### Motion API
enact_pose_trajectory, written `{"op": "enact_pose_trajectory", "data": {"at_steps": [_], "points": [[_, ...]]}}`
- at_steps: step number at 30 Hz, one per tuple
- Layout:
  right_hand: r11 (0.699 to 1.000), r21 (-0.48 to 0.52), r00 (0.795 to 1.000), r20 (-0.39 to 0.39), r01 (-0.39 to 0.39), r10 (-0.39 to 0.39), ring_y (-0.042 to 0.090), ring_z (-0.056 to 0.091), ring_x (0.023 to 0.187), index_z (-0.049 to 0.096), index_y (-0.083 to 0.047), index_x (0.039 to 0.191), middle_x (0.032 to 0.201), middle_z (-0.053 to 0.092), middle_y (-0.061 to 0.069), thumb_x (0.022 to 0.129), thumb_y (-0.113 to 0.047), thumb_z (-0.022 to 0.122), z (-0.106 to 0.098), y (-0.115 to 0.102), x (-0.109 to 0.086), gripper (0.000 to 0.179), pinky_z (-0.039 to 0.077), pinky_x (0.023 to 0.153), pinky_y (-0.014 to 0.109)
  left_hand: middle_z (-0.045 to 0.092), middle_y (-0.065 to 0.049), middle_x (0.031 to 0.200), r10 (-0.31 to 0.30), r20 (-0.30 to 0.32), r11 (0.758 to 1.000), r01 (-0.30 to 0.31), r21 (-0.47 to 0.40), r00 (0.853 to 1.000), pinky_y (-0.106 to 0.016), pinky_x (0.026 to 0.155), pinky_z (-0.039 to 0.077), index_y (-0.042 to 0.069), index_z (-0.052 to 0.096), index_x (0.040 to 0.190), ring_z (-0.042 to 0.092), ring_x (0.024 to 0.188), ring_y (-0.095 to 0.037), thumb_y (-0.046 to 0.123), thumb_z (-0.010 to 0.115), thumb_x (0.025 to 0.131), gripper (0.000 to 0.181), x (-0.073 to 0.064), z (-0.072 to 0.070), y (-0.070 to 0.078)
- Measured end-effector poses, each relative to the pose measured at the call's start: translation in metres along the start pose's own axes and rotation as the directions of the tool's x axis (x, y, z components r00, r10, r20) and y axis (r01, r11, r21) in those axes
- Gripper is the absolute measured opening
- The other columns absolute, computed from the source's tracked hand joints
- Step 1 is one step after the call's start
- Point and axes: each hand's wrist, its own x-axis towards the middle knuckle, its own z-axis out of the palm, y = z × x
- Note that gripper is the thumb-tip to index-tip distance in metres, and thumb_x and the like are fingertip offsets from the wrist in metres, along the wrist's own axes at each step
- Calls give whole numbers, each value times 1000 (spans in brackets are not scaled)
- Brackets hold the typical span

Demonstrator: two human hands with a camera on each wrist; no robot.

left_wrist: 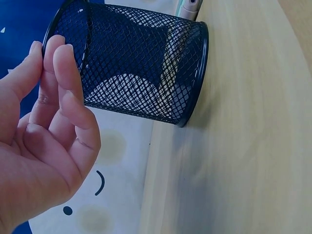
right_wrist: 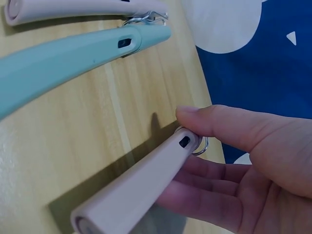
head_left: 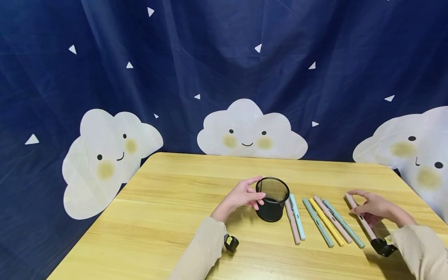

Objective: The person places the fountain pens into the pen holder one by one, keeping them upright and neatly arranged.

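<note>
A round black mesh pen holder (head_left: 270,213) stands upright on the table. My left hand (head_left: 245,194) pinches its rim from the left side; in the left wrist view the thumb and fingertips (left_wrist: 63,53) meet at that rim. At the right, my right hand (head_left: 379,208) grips a pink pen (right_wrist: 141,180) near its clip end, thumb on the near side and the other fingers behind it. The held pen slants over the tabletop, and its shadow falls beside it. Nearest to it lies a green pen (head_left: 344,225), with another pink pen (head_left: 332,219) alongside.
Further left in the row are a yellow pen (head_left: 328,221) and a second green pen (head_left: 318,223). Just right of the holder lie a light blue pen (head_left: 297,217) and a pink pen (head_left: 292,225). A dark blue curtain (head_left: 175,77) with clouds hangs behind the wooden table (head_left: 157,202).
</note>
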Motion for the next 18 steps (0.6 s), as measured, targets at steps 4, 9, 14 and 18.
{"op": "enact_pose_trajectory", "data": {"at_steps": [4, 9, 14, 18], "points": [[1000, 3, 1000, -14, 12, -12, 15, 50, 42, 17, 13, 130, 55, 49, 6, 82, -13, 63, 0, -1, 0, 72, 49, 43, 37, 63, -7, 64, 2, 1, 1000, -2, 4, 1000, -22, 42, 40, 6, 27, 140, 57, 46, -14, 10, 64, 84, 68, -1, 0, 0], [1000, 13, 999, -28, 27, -26, 15, 49, 43, 17, 13, 130, 60, 47, 7, 81, -13, 63, 1, -2, 1, 72, 49, 43, 37, 64, -7, 64, -2, -1, 1000, 2, 9, 1000, -22, 42, 40, 6, 27, 140, 57, 46, -14, 10, 64, 83, 68, 0, 0, 0], [999, 31, 998, -36, 45, -44, 15, 49, 44, 15, 13, 130, 62, 48, 7, 82, -11, 63, 0, -4, 0, 72, 50, 44, 39, 64, -8, 64, -2, -2, 1000, 2, 14, 1000, -22, 42, 40, 6, 27, 140, 57, 46, -14, 10, 64, 83, 68, 0, 0, 0], [998, 37, 997, -46, 55, -54, 17, 51, 47, 15, 12, 130, 65, 50, 8, 82, -10, 62, 1, -6, 0, 71, 50, 46, 41, 64, -8, 65, -3, -3, 1000, 3, 20, 1000, -23, 43, 40, 6, 27, 140, 57, 46, -14, 11, 64, 83, 69, 1, 0, -1]]}}
